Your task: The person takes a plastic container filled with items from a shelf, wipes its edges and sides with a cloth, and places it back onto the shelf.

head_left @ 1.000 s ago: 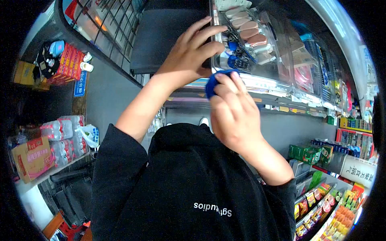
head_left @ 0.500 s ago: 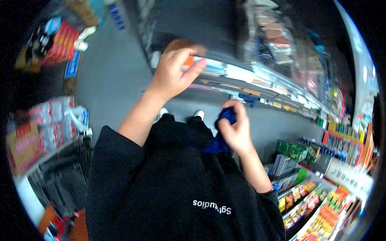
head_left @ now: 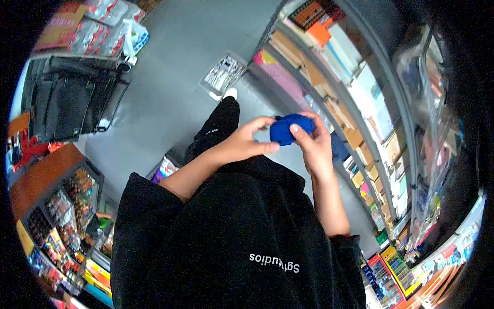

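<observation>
A crumpled blue cloth [head_left: 288,129] is held in front of my body, between both hands. My right hand [head_left: 315,141] is closed around its right side, with the thumb pressed on top. At the cloth's left edge is my left hand [head_left: 250,140], its thumb and fingertips curved apart and touching or nearly touching the cloth. Below the hands, a white shoe [head_left: 231,93] shows on the floor.
Shelves [head_left: 360,110] of boxes and papers run down the right side. A clear tray of small items [head_left: 224,73] lies on the floor ahead. Black bags [head_left: 77,100] and wrapped bottles [head_left: 95,33] are at the left, with goods racks at lower left.
The view has turned away from the clear boxes on the shelf toward the floor. My left hand has come off the shelf area to the blue cloth, which my right hand still holds.
</observation>
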Available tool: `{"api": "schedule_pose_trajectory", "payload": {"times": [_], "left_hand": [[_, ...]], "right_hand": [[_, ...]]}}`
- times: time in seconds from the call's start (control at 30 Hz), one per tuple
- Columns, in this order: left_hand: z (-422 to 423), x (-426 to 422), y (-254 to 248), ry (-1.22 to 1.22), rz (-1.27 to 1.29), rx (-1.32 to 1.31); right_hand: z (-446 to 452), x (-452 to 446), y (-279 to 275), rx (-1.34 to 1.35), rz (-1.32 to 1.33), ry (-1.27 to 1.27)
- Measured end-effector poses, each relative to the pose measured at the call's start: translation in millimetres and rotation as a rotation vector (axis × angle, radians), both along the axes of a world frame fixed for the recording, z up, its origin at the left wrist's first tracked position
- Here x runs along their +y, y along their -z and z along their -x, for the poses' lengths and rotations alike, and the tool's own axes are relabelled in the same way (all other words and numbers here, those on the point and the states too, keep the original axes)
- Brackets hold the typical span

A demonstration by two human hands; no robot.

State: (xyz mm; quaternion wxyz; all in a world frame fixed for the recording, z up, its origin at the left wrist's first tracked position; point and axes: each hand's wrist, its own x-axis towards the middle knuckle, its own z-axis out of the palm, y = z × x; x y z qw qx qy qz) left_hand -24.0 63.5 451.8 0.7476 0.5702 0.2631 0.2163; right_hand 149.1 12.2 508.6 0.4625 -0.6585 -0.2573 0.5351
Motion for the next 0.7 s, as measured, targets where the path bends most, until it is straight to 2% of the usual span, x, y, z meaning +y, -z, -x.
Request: {"api": "schedule_pose_trajectory", "payload": {"times": [0.03,0.07,0.1,0.17,0.3,0.33,0.43,0.47,0.53,0.57,0.63,0.67,0.7], "left_hand": [[0,-13,0,-0.047,-0.114,0.057],[0,-27,1,-0.124,-0.1,0.024],[3,-40,-8,-0.158,0.196,0.035],[14,-60,-2,-0.202,0.158,0.145],[25,-91,-14,-0.391,0.482,0.059],[28,-98,-1,-0.44,0.492,0.038],[36,-103,-1,-0.473,0.619,-0.001],[41,-103,0,-0.484,0.629,-0.003],[53,-99,5,-0.429,0.832,-0.186],[57,-96,9,-0.443,0.843,-0.194],[67,-88,16,-0.429,1.037,-0.295],[72,-86,25,-0.43,1.043,-0.267],[80,-77,34,-0.446,1.05,-0.271]], "right_hand": [[0,-10,3,-0.02,0.002,-0.049],[-1,-20,1,0.076,0.037,-0.105],[-3,-32,9,-0.027,0.02,-0.112],[-7,-51,16,-0.033,0.022,-0.121],[-16,-75,22,0.2,0.125,-0.136],[-17,-77,25,0.203,0.127,-0.153],[-14,-75,42,0.247,0.167,-0.18],[-11,-73,49,0.242,0.169,-0.111],[-5,-69,59,0.228,0.187,-0.053],[-1,-66,62,0.245,0.186,-0.089],[13,-54,73,0.289,0.176,-0.161],[16,-50,84,0.338,0.191,-0.317],[26,-47,90,0.346,0.204,-0.344]]}}
